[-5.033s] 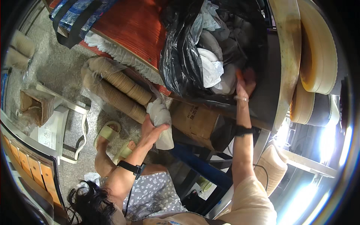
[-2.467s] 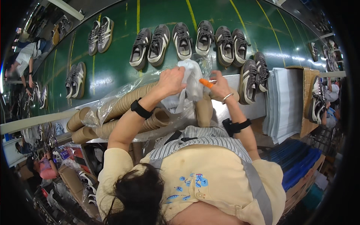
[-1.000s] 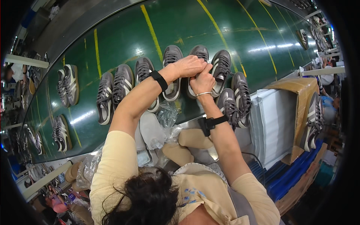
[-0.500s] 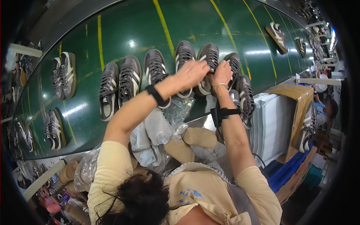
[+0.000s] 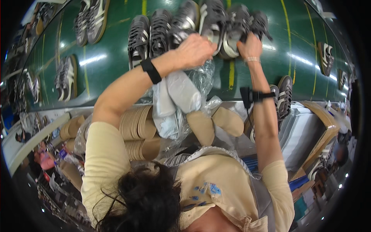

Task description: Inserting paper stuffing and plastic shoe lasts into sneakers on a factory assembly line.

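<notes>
A row of grey lace-up sneakers with pale stripes stands across the green work surface (image 5: 116, 73). My left hand (image 5: 195, 51) is closed, its fingers curled at the heel end of a middle sneaker (image 5: 186, 17); what the fingertips hold is hidden. Just right of it stands another sneaker (image 5: 212, 23), its heel toward me. My right hand (image 5: 251, 47) is closed at the opening of a sneaker (image 5: 235, 29) near the row's right end, thumb on its left side. A further sneaker (image 5: 259, 24) sits behind that hand. The shoes are slightly blurred.
Clear plastic (image 5: 203, 77) and wrapped grey pieces (image 5: 183, 91) lie at the near edge, by loose brown oval pieces (image 5: 201, 127) and brown stacks (image 5: 137, 121). Another sneaker pair (image 5: 285, 96) stands beside a carton (image 5: 322, 120) of white sheets. More sneakers (image 5: 96, 21) are at left.
My hands, close together at one sneaker before, are now apart, the right one farther right. The view has shifted, so the row appears higher and more brown stacks show.
</notes>
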Demonstrator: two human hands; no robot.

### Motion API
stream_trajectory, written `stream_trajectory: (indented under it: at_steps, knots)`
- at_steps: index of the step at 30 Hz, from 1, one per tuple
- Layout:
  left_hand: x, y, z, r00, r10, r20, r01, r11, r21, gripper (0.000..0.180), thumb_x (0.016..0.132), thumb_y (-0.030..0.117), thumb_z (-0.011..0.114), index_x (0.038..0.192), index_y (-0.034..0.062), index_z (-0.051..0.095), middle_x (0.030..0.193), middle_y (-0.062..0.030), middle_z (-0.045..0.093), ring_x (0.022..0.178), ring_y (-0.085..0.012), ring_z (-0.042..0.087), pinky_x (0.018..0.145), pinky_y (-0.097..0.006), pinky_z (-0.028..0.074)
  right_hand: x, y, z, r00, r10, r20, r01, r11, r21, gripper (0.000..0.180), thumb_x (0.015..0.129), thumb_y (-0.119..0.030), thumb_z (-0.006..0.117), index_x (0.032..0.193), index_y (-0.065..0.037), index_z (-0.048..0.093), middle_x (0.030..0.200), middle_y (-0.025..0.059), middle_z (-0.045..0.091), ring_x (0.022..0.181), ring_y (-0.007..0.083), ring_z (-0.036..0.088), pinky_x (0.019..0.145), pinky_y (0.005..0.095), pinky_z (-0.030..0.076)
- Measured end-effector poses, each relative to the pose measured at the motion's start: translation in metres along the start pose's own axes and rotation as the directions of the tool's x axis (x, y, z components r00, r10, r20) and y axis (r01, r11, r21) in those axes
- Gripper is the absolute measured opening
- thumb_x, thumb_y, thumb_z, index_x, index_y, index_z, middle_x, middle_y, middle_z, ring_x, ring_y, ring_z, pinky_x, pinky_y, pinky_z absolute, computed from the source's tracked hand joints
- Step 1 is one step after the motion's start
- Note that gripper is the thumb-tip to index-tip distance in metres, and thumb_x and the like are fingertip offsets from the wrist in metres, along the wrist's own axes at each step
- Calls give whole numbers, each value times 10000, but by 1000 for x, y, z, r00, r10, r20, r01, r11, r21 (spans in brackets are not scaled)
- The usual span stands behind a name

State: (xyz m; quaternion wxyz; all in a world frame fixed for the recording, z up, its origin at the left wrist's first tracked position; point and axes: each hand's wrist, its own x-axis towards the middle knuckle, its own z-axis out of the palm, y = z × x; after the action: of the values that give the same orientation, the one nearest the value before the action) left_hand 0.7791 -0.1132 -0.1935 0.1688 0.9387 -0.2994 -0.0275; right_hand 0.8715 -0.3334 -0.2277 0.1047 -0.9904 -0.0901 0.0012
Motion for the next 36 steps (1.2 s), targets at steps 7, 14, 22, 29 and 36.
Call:
stream_trajectory:
  at_steps: [7, 14, 22, 29, 36]
  knots:
    - [-31, -45, -22, 989, -138, -61, 138, 990, -2, 323, 762, 309, 698, 937, 62, 585, 910, -129, 649, 910, -309, 603, 815, -419, 414, -76, -85, -71, 917, -308, -253, 382, 859, 341, 653, 675, -470, 766, 1082, -23, 518, 891, 182, 616, 785, 365, 613, 649, 456, 484]
    - [-88, -67, -54, 725, -624, -292, 492, 766, -415, 193, 730, 66, 611, 912, 11, 644, 854, -129, 656, 771, -257, 651, 720, -342, 514, -191, -85, -49, 891, -223, 395, -37, 832, 554, 658, 716, -458, 749, 1104, 32, 546, 808, 229, 653, 721, 386, 639, 698, 435, 503]
    - [-56, -70, -18, 952, -152, -267, 201, 965, 166, 401, 636, 141, 734, 945, 5, 517, 1064, -142, 495, 1048, -295, 493, 888, -394, 408, -195, -43, -92, 935, -140, 326, -129, 722, 680, 572, 651, -181, 843, 1103, 55, 586, 910, 168, 678, 860, 195, 658, 762, 319, 506]
    - [-33, -84, -30, 985, 31, -172, 11, 971, 238, 132, 690, 21, 617, 806, -26, 576, 846, -163, 570, 743, -322, 630, 653, -388, 530, -151, -63, -121, 926, -75, 370, -305, 431, 850, 334, 726, 2, 747, 1031, 60, 625, 898, 81, 672, 786, 132, 631, 702, 255, 512]
    - [-29, -95, -40, 995, 55, -79, -45, 991, 129, 108, 721, 76, 593, 772, -14, 624, 842, -184, 618, 764, -355, 642, 668, -423, 523, -61, -142, -57, 952, -81, 295, -7, 958, 287, 307, 610, -213, 740, 750, 53, 675, 698, 221, 651, 655, 347, 650, 630, 421, 499]
